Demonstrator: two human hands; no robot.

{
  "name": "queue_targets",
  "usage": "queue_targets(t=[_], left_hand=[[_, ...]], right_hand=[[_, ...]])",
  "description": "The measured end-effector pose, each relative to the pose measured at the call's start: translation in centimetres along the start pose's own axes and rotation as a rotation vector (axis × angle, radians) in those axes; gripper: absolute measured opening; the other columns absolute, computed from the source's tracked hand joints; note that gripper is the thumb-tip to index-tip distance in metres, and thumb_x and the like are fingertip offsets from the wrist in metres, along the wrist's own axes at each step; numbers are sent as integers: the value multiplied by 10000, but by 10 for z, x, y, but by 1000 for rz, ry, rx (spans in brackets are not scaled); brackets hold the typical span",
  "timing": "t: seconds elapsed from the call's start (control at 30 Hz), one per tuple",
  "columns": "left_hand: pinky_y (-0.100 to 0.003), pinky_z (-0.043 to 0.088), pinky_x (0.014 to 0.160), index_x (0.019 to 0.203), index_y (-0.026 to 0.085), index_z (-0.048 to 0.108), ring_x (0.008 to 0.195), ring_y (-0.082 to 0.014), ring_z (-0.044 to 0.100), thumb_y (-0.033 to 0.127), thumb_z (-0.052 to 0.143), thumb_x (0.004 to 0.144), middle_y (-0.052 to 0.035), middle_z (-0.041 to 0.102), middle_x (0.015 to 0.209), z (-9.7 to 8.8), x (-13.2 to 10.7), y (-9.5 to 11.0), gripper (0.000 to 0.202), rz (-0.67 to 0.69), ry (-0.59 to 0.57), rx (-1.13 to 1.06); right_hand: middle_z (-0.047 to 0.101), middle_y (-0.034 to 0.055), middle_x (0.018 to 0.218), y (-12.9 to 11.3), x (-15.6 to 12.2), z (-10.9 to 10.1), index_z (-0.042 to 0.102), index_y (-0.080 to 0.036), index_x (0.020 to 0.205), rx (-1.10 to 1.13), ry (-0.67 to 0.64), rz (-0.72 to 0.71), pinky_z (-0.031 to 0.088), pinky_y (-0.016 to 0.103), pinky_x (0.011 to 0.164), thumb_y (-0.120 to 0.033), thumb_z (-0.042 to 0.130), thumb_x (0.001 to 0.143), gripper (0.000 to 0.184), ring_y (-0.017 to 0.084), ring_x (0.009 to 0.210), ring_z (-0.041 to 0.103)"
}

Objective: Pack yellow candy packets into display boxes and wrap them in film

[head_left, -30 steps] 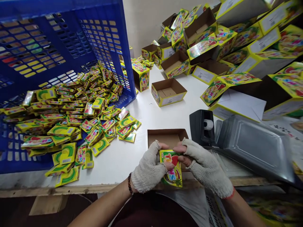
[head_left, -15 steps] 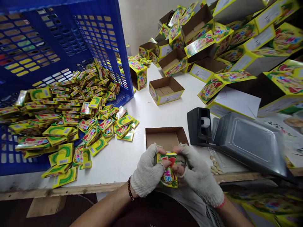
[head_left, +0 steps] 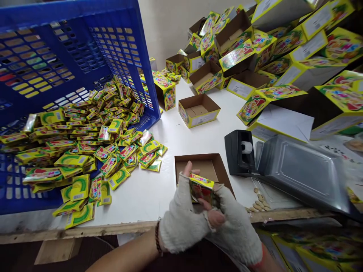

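Observation:
Both hands wear white knitted gloves with bare fingertips. Between them, a small fruit-printed pack (head_left: 202, 182) is tilted with its yellow edge up; whether it is one pack or a stack I cannot tell. My left hand (head_left: 184, 215) grips its left side, thumb stretched up along it. Closed round its right and lower side is my right hand (head_left: 236, 223), with some fingers hidden. Just beyond the hands, an open brown cardboard tray (head_left: 224, 170) lies on the white table, partly covered by them.
To the left, a blue plastic crate (head_left: 151, 64) lies tipped, with packs (head_left: 110, 164) spilling onto the table (head_left: 147, 192). A second open box (head_left: 200, 109) stands farther back. On the right are a black tape dispenser (head_left: 238, 153), a grey plastic tray (head_left: 300, 166) and piled printed boxes (head_left: 238, 56).
The pack has turned from lying face-up to tilted with its edge up, and has risen slightly toward the tray. My hands have shifted round it, the right now lower.

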State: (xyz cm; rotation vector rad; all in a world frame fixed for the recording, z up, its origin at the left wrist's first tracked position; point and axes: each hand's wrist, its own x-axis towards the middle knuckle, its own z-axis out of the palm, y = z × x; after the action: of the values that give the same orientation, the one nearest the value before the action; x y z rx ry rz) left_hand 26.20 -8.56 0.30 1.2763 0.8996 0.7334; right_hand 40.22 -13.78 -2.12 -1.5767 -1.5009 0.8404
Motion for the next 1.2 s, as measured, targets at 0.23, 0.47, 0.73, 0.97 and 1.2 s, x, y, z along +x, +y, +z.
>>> queue_targets(t=[0.23, 0.47, 0.73, 0.97, 1.2], left_hand=[[-408, 448, 1103, 1524, 181, 286, 1319, -290, 511, 322, 712, 755, -144, 480, 1470, -5, 15, -8, 890, 75, 178, 457], [-434, 448, 1098, 1517, 178, 326, 1280, -294, 546, 267, 677, 759, -151, 543, 1412, -16, 13, -15, 839, 286, -60, 554], [-422, 502, 1012, 1555, 195, 251, 1146, -268, 613, 238, 627, 780, -134, 605, 1275, -20, 13, -20, 863, 406, -19, 637], [-411, 507, 998, 1575, 166, 192, 1127, -266, 620, 250, 596, 810, -137, 620, 1220, -23, 17, -23, 870, 511, -79, 715], [-365, 547, 907, 1586, 173, 137, 1026, -222, 645, 224, 608, 799, -124, 618, 1213, -19, 23, -20, 918, 514, 90, 710]], right_hand=[[712, 34, 809, -18, 14, -37, 680, -255, 954, -96, -96, -132, 542, 280, 601, -293, 552, 916, 139, 190, 699, 665], [645, 20, 744, -37, 35, -60, 666, -218, 880, -145, -175, -278, 472, 265, 576, -354, 621, 913, 147, 162, 657, 602], [680, 23, 794, -30, 30, -54, 685, -245, 1110, -133, -149, -393, 488, 263, 607, -274, 505, 980, 223, 165, 690, 623], [723, 51, 859, -26, 28, -57, 685, -241, 1215, -171, -224, -395, 533, 278, 661, -247, 500, 960, 314, 188, 748, 668], [725, 20, 760, -26, 21, -38, 723, -225, 974, -193, 84, -319, 509, 227, 580, -294, 449, 1012, 285, 147, 648, 671]])
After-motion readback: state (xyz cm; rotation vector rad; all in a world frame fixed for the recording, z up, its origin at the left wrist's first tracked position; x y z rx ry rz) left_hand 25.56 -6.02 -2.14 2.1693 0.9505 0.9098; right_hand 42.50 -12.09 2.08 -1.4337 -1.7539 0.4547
